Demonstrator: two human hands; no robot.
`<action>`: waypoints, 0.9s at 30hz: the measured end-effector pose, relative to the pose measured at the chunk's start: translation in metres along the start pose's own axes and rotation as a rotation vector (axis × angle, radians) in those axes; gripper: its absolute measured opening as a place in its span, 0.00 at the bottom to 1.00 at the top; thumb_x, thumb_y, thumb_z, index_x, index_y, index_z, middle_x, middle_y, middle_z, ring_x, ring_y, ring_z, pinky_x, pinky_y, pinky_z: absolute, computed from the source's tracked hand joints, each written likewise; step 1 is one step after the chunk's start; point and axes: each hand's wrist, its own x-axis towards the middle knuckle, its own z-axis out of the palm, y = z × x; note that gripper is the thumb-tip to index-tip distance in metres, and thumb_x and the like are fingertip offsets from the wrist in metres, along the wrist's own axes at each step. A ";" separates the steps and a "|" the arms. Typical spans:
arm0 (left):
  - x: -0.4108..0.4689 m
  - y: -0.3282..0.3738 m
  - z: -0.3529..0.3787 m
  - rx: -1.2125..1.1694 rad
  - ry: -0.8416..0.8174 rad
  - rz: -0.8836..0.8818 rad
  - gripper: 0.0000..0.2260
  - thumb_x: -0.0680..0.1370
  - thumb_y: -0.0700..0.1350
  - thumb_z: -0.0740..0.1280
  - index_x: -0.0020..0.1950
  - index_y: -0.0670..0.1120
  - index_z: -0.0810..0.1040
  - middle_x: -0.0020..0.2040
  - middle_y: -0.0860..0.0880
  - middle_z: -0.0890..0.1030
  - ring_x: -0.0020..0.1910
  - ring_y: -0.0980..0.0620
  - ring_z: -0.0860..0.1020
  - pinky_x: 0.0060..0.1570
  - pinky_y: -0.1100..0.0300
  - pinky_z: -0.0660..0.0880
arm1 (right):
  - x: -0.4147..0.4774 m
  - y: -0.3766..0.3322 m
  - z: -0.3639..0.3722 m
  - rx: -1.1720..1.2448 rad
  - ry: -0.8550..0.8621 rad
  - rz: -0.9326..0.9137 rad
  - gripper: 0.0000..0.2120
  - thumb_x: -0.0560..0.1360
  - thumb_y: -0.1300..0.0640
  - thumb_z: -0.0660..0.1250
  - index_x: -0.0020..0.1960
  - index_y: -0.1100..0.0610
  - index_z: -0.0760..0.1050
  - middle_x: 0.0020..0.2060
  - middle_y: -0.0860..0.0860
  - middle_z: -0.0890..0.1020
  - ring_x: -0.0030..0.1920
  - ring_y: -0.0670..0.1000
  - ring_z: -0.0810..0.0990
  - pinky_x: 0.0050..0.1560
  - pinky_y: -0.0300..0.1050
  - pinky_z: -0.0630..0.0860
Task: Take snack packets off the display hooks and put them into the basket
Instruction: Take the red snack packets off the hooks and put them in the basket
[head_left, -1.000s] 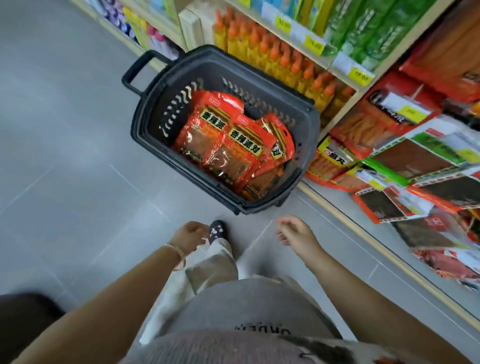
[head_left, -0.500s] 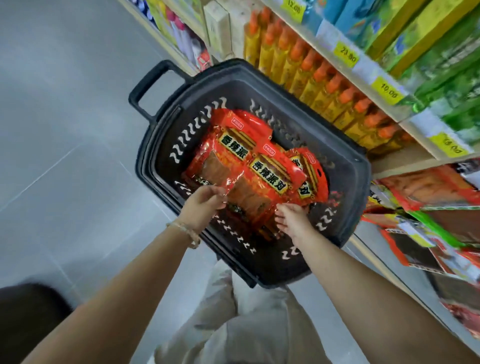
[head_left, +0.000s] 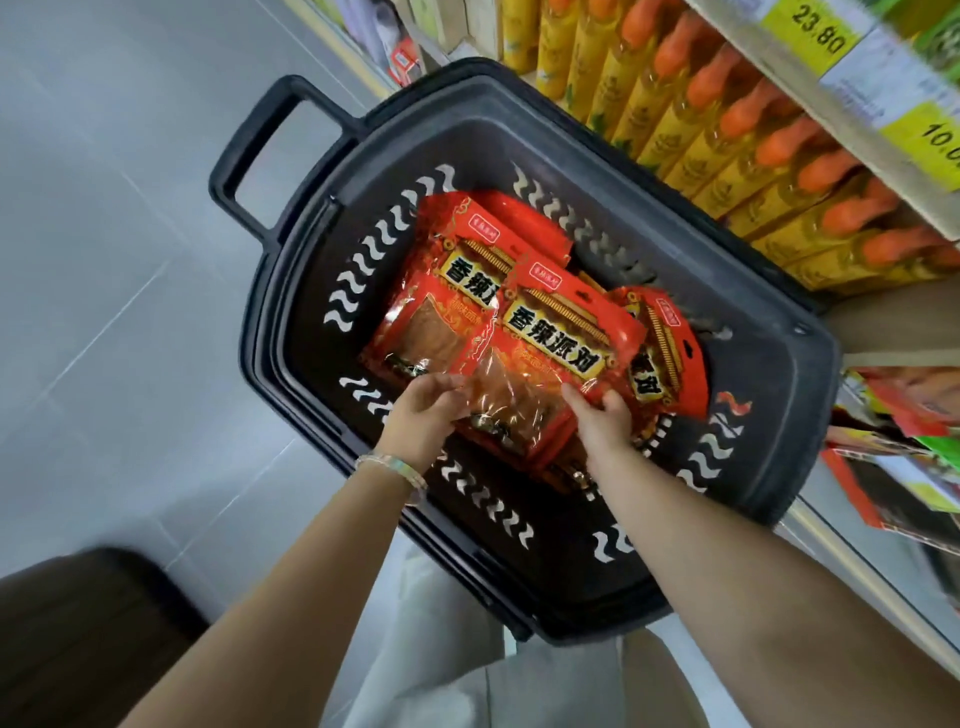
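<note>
Fingers of the left hand (head_left: 418, 421) and right hand (head_left: 605, 423) curl round the near edge of the top snack packet (head_left: 550, 348), which lies in the basket (head_left: 270, 322) on other packets (head_left: 441, 312). Display packets (head_left: 904, 462) show at right, so picking probably remains.

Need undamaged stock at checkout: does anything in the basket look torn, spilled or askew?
Nothing torn or spilled shows. The red snack packets lie loosely overlapped in the basket, the rightmost packet turned sideways. The left hand and right hand grip the front packet.
</note>
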 end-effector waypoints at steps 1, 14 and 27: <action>0.001 0.001 -0.001 -0.004 0.005 -0.006 0.04 0.79 0.42 0.63 0.48 0.51 0.75 0.45 0.53 0.81 0.41 0.59 0.79 0.39 0.67 0.72 | -0.005 -0.004 0.000 0.005 0.002 -0.065 0.25 0.73 0.46 0.70 0.65 0.55 0.70 0.63 0.53 0.76 0.65 0.56 0.73 0.66 0.61 0.69; 0.012 0.058 -0.033 0.298 -0.178 0.079 0.27 0.68 0.61 0.68 0.61 0.46 0.73 0.62 0.47 0.75 0.61 0.46 0.73 0.65 0.47 0.68 | -0.104 -0.050 -0.015 0.354 -0.201 -0.155 0.14 0.74 0.49 0.68 0.58 0.49 0.75 0.50 0.47 0.84 0.51 0.49 0.83 0.54 0.48 0.77; 0.057 0.057 -0.057 0.362 -0.035 -0.029 0.04 0.75 0.52 0.68 0.41 0.54 0.79 0.36 0.55 0.82 0.31 0.58 0.80 0.30 0.63 0.74 | -0.041 0.004 -0.007 0.390 0.245 0.156 0.21 0.78 0.47 0.63 0.66 0.58 0.72 0.58 0.55 0.77 0.53 0.52 0.76 0.53 0.46 0.74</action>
